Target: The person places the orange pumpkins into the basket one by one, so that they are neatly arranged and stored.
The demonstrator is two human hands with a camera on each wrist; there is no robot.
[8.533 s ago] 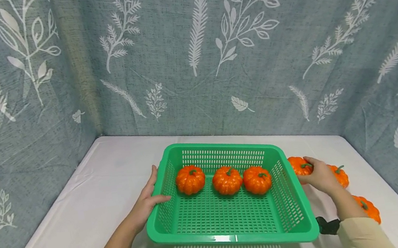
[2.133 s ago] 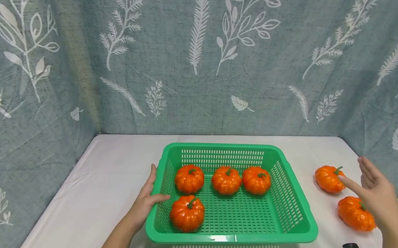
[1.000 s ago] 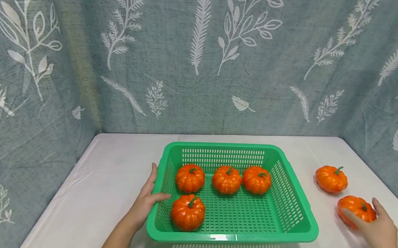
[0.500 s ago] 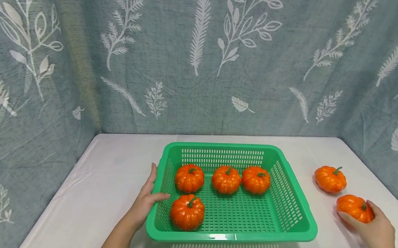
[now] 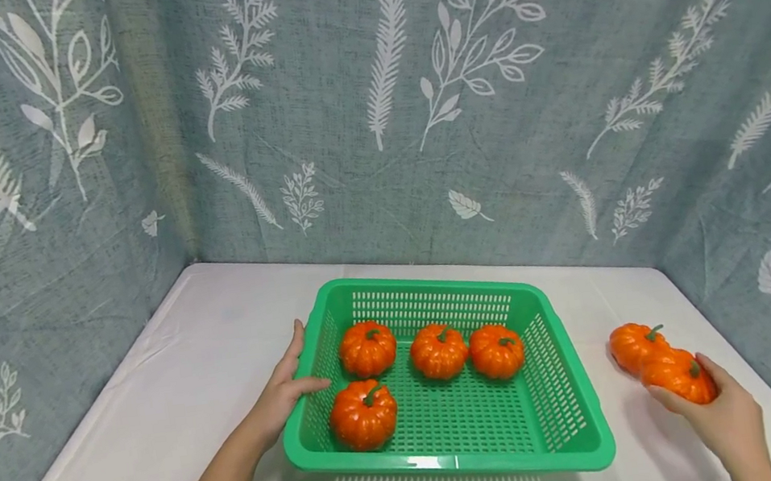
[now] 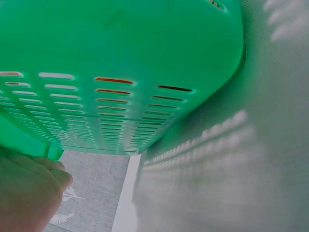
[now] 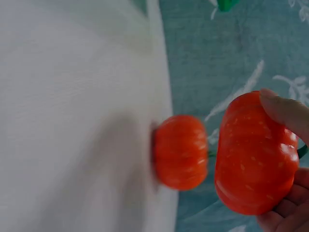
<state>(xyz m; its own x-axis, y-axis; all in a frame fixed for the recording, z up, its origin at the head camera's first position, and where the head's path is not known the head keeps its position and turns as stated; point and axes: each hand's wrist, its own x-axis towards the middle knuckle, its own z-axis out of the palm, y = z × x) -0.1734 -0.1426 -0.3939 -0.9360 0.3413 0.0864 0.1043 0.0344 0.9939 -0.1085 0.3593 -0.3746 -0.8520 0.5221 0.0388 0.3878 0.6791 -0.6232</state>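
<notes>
While a white table [image 5: 160, 416] is bearing a green slotted basket [image 5: 451, 459], the left hand [image 5: 282, 396] is bracing the basket's 9 o'clock wall with straight fingers. Four pumpkins [image 5: 438, 350] are sitting inside. At 3 o'clock, the right hand [image 5: 719, 416] is cupping a glossy orange pumpkin [image 5: 676, 378] just above the table, beside another pumpkin [image 5: 632, 344]; it is looking light, rigid and slick, best held around its ribbed sides. Only the basket's right wall is standing between.
</notes>
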